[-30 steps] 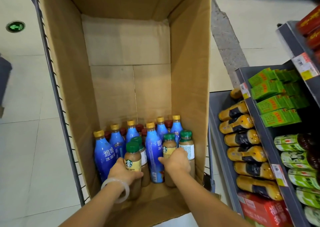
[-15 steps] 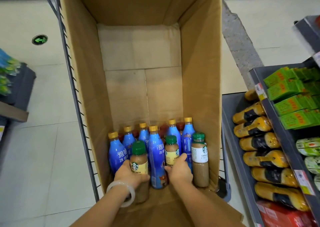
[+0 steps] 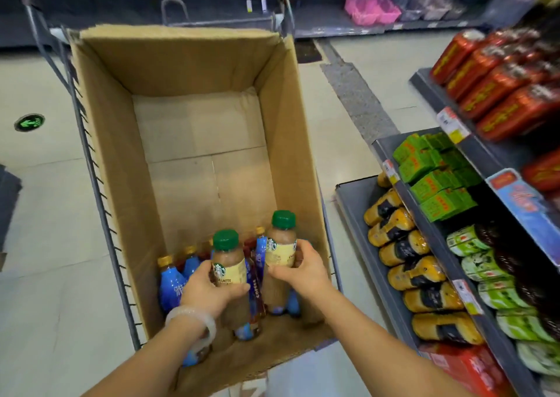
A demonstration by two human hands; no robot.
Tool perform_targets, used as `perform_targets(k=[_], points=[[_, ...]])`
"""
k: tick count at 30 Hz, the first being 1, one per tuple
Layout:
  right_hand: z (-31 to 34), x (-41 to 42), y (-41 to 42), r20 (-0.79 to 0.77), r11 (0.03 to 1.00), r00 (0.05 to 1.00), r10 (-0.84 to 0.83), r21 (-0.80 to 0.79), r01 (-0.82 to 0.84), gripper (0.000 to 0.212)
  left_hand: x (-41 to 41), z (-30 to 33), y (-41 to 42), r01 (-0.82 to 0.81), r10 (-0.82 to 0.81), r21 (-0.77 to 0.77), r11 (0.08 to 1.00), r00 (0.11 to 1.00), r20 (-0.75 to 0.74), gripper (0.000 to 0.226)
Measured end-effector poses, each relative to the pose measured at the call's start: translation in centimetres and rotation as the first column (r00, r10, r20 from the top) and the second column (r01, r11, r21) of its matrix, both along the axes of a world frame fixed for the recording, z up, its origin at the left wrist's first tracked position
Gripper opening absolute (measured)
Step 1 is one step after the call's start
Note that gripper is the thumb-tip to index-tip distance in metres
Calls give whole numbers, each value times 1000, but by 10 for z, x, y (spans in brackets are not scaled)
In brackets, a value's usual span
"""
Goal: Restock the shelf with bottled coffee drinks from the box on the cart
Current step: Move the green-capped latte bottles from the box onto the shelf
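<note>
A tall open cardboard box (image 3: 121, 166) stands in a wire cart (image 3: 100, 190). My left hand (image 3: 206, 290) grips a green-capped coffee bottle with a cream label (image 3: 228, 263), raised above the others. My right hand (image 3: 303, 272) grips a second green-capped coffee bottle (image 3: 280, 245), lifted a little higher. Blue bottles with gold caps (image 3: 171, 281) stand at the near end of the box floor, partly hidden behind my hands. The shelf (image 3: 357, 214) is to the right.
The right-hand shelf holds lying yellow bottles (image 3: 403, 263), green cartons (image 3: 430, 178), green-labelled bottles (image 3: 491, 275) and red packs (image 3: 497, 87). A red case (image 3: 463, 366) sits low at the right. The far half of the box floor is bare. Tiled floor lies to the left.
Both hands have lifted their green-capped bottles up out of the group in the box. The view has tilted up, showing the aisle and more of the shelf.
</note>
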State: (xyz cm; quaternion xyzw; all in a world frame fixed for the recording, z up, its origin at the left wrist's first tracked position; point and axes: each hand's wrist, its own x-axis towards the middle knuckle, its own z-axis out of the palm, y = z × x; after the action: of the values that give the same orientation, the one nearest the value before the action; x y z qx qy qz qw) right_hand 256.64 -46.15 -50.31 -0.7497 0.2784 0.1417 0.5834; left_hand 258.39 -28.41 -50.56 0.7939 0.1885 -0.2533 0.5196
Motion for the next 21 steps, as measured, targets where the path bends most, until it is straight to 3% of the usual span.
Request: perform_targets(k=[4, 11, 16, 21], points=[[67, -16, -47, 161, 989, 977, -138, 77, 127, 46, 11, 64, -52, 63, -41, -109, 992, 980, 193, 61], [180, -110, -139, 407, 938, 865, -295, -50, 343, 50, -32, 172, -164, 336, -204, -276, 900, 887, 414, 50], [260, -217, -201, 553, 840, 755, -353, -169, 516, 51, -113, 254, -254, 559, -322, -362, 746, 778, 539, 43], [324, -336, -246, 675, 695, 614, -408, -207, 689, 45, -211, 318, -329, 749, -398, -328, 576, 607, 688, 43]])
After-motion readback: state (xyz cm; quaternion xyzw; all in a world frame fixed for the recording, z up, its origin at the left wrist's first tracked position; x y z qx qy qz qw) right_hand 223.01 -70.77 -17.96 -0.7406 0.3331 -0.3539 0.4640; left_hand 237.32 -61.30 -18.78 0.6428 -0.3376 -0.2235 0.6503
